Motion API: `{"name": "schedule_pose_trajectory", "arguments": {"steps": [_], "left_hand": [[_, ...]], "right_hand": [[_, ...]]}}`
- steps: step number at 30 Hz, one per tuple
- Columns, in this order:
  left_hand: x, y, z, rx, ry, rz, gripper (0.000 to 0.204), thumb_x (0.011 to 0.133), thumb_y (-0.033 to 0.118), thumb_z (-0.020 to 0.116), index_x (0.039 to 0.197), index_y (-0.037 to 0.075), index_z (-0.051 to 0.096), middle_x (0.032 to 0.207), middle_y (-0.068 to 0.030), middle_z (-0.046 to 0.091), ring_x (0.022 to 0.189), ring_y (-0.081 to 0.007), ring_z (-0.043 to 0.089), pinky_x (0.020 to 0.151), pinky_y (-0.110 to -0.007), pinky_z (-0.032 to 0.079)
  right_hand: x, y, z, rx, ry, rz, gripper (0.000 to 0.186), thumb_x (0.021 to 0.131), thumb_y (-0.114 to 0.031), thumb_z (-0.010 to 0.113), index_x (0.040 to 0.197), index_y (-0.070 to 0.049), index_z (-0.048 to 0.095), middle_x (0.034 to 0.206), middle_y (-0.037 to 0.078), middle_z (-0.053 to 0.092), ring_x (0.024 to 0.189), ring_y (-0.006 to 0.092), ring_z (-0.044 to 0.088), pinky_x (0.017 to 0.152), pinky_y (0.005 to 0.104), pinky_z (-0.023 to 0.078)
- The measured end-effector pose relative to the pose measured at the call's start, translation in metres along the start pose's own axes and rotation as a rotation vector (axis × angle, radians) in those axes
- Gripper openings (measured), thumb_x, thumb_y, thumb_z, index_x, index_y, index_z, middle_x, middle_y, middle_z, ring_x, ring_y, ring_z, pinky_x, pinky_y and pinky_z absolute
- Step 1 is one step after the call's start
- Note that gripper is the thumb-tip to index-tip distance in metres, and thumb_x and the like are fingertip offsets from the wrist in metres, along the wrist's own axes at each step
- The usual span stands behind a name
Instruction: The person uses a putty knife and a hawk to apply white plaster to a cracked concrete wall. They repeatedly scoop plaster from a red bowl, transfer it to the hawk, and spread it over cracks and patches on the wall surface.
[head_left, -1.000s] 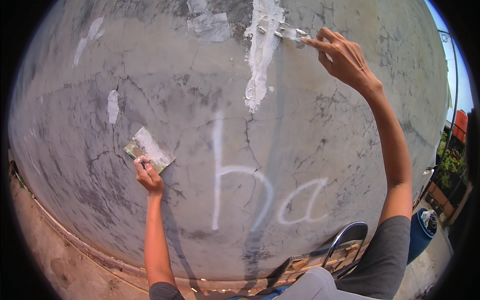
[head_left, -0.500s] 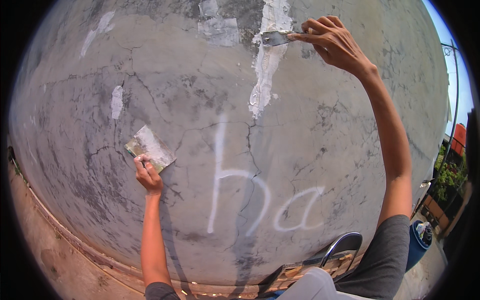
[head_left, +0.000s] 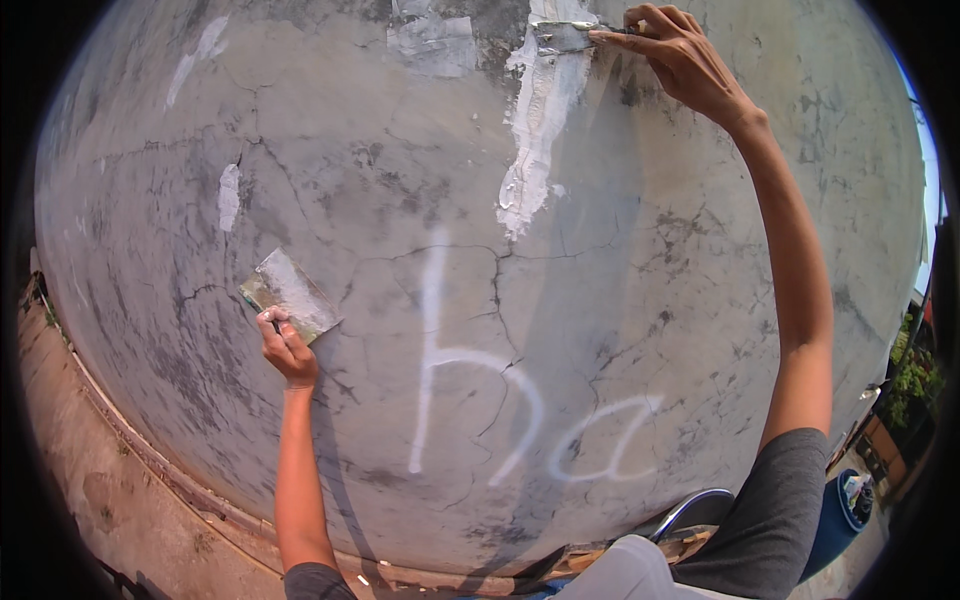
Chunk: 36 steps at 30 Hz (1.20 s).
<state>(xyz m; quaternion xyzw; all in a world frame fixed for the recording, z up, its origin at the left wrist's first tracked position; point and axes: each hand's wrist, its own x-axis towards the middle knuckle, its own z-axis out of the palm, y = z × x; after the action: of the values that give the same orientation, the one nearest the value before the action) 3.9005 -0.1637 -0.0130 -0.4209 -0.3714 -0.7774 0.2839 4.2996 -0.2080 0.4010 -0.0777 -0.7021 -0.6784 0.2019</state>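
Note:
My right hand (head_left: 690, 70) is raised high at the top and closed on a putty knife (head_left: 566, 38). The blade lies flat across a long strip of white filler (head_left: 540, 130) that runs down the wall. White paste shows along the blade's upper edge. Lower and to the left, my left hand (head_left: 287, 348) grips a rectangular plate (head_left: 292, 298), tilted and smeared with white filler, in front of the wall. A thin dark crack (head_left: 500, 300) continues down from the strip's lower tip.
The grey wall (head_left: 390, 200) carries several cracks, white patches (head_left: 229, 197) and white painted lettering (head_left: 430, 350). At the bottom right stand a chair with a curved metal back (head_left: 690, 508), some wood pieces, and a blue bin (head_left: 835, 520). Bare ground (head_left: 100, 460) runs along the wall's left foot.
My right hand has slid the putty knife upward and slightly right along the filler strip. My left hand keeps its hold on the plate, nearly in the same place.

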Motion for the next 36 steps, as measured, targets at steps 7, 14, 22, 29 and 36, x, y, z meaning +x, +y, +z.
{"name": "schedule_pose_trajectory", "arguments": {"steps": [7, 14, 22, 29, 36], "left_hand": [[-0.004, -0.005, 0.004, 0.017, 0.033, -0.038, 0.017, 0.085, 0.012, 0.037, 0.093, 0.000, 0.045, 0.080, -0.0127, 0.053, 0.067, -0.0279, 0.053, 0.065, -0.031, 0.044], [-0.005, -0.006, 0.007, 0.029, 0.037, 0.013, 0.018, 0.085, 0.014, 0.038, 0.093, 0.000, 0.045, 0.079, -0.0132, 0.053, 0.067, -0.0291, 0.053, 0.065, -0.032, 0.044], [-0.009, -0.014, 0.004, 0.020, 0.014, -0.062, 0.019, 0.085, 0.015, 0.038, 0.093, -0.001, 0.045, 0.079, -0.0131, 0.052, 0.069, -0.0301, 0.053, 0.067, -0.033, 0.044], [-0.006, -0.005, 0.004, -0.022, 0.019, -0.018, 0.018, 0.085, 0.013, 0.038, 0.094, -0.001, 0.045, 0.079, -0.0128, 0.052, 0.069, -0.0293, 0.053, 0.067, -0.033, 0.044], [-0.006, -0.011, 0.001, -0.005, -0.024, -0.038, 0.017, 0.085, 0.012, 0.039, 0.095, 0.000, 0.045, 0.079, -0.0132, 0.053, 0.070, -0.0301, 0.054, 0.067, -0.034, 0.044]], "right_hand": [[-0.008, 0.019, 0.006, 0.053, -0.038, 0.261, 0.057, 0.076, 0.006, 0.051, 0.119, -0.030, 0.059, 0.102, 0.008, 0.054, 0.094, 0.0245, 0.050, 0.086, 0.0383, 0.044], [-0.014, 0.031, -0.010, -0.162, 0.082, 0.479, 0.051, 0.074, 0.007, 0.050, 0.113, -0.024, 0.063, 0.108, 0.009, 0.053, 0.097, 0.0278, 0.049, 0.081, 0.0380, 0.048], [-0.017, -0.023, -0.004, -0.170, 0.047, 0.080, 0.051, 0.085, -0.001, 0.055, 0.120, -0.038, 0.057, 0.103, -0.001, 0.056, 0.096, 0.0163, 0.051, 0.097, 0.0303, 0.042], [-0.035, -0.031, 0.011, -0.143, 0.008, 0.220, 0.049, 0.086, -0.002, 0.054, 0.119, -0.039, 0.057, 0.100, -0.002, 0.057, 0.094, 0.0149, 0.051, 0.097, 0.0295, 0.042], [-0.052, -0.031, -0.003, -0.259, -0.038, 0.270, 0.054, 0.084, 0.001, 0.055, 0.121, -0.039, 0.055, 0.098, -0.001, 0.057, 0.092, 0.0146, 0.051, 0.094, 0.0291, 0.042]]}}
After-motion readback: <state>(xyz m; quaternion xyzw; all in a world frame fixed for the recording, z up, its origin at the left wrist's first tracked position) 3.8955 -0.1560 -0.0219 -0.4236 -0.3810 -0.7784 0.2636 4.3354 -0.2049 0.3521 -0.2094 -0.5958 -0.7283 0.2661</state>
